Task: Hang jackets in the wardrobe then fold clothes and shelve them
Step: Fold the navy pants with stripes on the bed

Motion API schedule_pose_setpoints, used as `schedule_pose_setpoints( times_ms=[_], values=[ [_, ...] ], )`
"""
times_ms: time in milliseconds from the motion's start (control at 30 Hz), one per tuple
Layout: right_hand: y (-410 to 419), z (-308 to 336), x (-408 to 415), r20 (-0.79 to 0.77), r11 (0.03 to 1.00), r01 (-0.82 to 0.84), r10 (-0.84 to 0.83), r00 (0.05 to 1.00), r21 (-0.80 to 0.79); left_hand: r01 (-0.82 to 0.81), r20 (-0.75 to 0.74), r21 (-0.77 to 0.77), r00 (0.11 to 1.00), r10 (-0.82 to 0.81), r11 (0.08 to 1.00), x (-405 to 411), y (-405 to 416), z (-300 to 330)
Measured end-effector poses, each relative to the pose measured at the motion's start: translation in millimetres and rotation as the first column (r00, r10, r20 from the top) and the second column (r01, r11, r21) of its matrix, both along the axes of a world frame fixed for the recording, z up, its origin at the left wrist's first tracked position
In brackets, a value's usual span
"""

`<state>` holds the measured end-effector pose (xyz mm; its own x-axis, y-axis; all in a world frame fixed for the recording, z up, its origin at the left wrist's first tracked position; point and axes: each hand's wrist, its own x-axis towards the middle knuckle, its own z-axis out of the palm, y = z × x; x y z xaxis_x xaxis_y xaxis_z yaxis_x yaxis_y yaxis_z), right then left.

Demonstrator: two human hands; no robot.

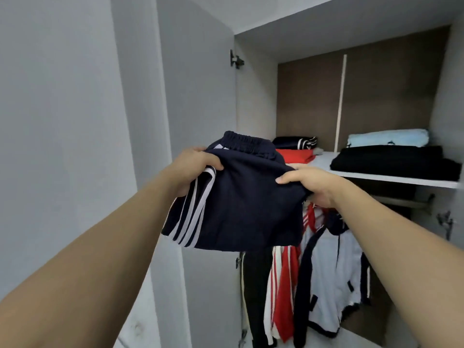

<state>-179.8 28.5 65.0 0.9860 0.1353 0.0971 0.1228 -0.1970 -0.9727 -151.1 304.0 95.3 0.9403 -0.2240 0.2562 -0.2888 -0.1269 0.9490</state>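
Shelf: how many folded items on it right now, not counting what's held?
4 visible. Navy striped item at back left, red item before it, light blue item at back right atop the black stack. The held navy garment may hide more.

The white shelf (391, 177) runs just beyond the right hand (312, 183) and off to its right. Directly past the hand lies a red fold (296, 155), with a navy striped fold (295, 142) behind it. Further right of the hand sits a black stack (394, 162), and a light blue towel (388, 137) lies on top of that.
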Motion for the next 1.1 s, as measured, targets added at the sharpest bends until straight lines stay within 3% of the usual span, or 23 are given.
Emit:
schedule_pose_setpoints(
  times_ms=[333, 567, 800, 933, 1100],
  values=[
    [-65, 2, 35, 0.019, 0.918, 0.153, -0.172, 0.985, 0.367, 0.124, -0.052, 0.077, 0.991, -0.12, 0.989, 85, -87, 46],
    [-61, 29, 104, 0.11, 0.897, 0.358, -0.396, 0.912, 0.262, 0.106, -0.031, 0.088, 0.994, -0.103, 0.99, 182, -97, 66],
    [-95, 90, 191, 0.162, 0.86, 0.461, -0.498, 0.852, 0.219, 0.072, 0.064, 0.022, 0.995, -0.073, 0.997, 282, -143, 108],
    [-117, 131, 251, 0.209, 0.814, 0.506, -0.568, 0.796, 0.285, 0.022, 0.154, -0.075, 0.988, -0.01, 0.997, 335, -173, 145],
    [-134, 155, 319, 0.205, 0.781, 0.519, -0.603, 0.771, 0.347, -0.096, 0.196, -0.06, 0.975, 0.106, 0.994, 397, -204, 173]
  ],
)
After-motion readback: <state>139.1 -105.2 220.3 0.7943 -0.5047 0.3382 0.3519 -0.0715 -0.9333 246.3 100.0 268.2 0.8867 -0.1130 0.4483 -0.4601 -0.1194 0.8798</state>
